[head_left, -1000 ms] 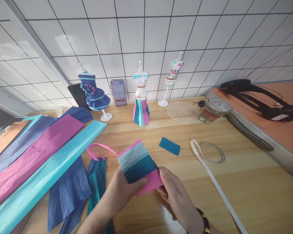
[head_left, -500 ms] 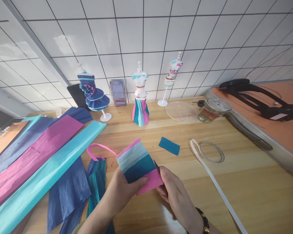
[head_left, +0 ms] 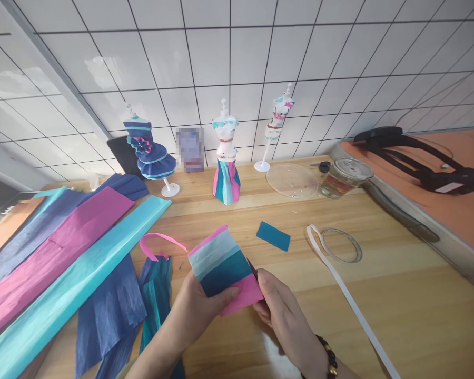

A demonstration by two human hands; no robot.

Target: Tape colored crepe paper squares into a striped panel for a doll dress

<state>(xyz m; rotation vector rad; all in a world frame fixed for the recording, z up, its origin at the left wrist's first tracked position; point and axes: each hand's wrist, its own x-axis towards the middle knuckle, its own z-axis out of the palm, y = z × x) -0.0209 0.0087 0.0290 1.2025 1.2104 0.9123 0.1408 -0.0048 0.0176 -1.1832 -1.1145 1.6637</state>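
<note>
A striped piece of crepe paper (head_left: pixel 223 260) in pink, pale blue and teal is pinched in my left hand (head_left: pixel 203 305), thumb on its front. My right hand (head_left: pixel 282 310) is closed around a pair of scissors (head_left: pixel 253 268); only a dark blade shows, lying along the paper's right edge, and the handles are hidden in the fingers. Beyond the hands a small teal paper rectangle (head_left: pixel 273 236) lies flat on the table. Behind it stands a mini mannequin (head_left: pixel 226 158) wearing a skirt striped in pink, teal and pale blue.
Long crepe paper strips (head_left: pixel 79 263) cover the left side. A mannequin in a blue dress (head_left: pixel 146 147) and a mannequin on a stand (head_left: pixel 278 118) are at the back. To the right are a clear disc (head_left: pixel 292 180), a lidded jar (head_left: pixel 345 178) and white tape (head_left: pixel 351 300).
The view has shifted very slightly. Both hands, the striped paper and the scissors stay almost exactly where they were.
</note>
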